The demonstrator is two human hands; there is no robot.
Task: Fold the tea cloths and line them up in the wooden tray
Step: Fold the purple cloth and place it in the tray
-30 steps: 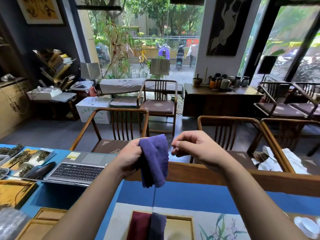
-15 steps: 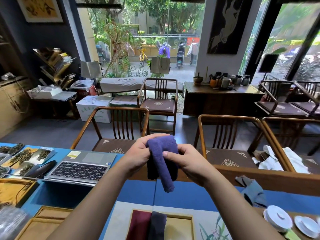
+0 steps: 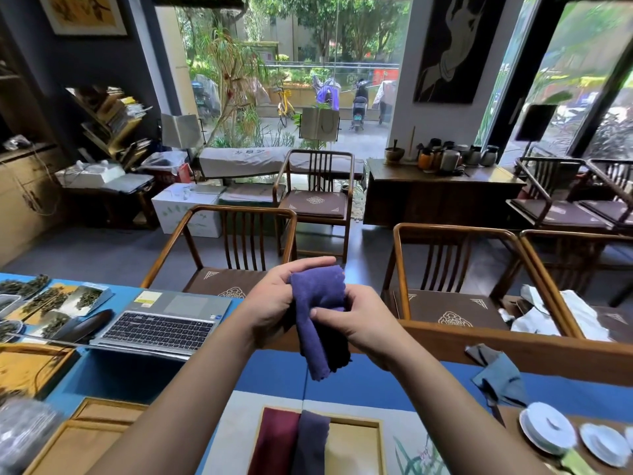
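Above the table edge, mid-frame: your two hands hold one cloth in the air.
Purple cloth (image 3: 318,313): folded into a narrow hanging strip, held clear of the blue mat (image 3: 274,375), its lower end loose and pointing down toward the tray.
Left hand (image 3: 274,299): you have it closed round the cloth's upper left side, thumb on the near face, fingers curled over the top fold.
Right hand (image 3: 363,320): you have it closed on the cloth's right side, thumb pressed across the front at mid-height, fingers behind.
Tray (image 3: 356,443): wooden, at the bottom edge, directly below your hands; right part bare.
Red cloth (image 3: 277,440): folded, lying at the tray's left side.
Dark cloth (image 3: 313,440): folded, lying touching the red one on its right.
Grey-blue cloth (image 3: 500,378): unfolded and crumpled on the mat to your right, well apart from the tray.
Saucers (image 3: 548,428): white, at the lower right, near the crumpled cloth.
Laptop (image 3: 161,323): open flat, left of your left forearm.
Chairs (image 3: 236,248): wooden, pushed up to the far side of the table.
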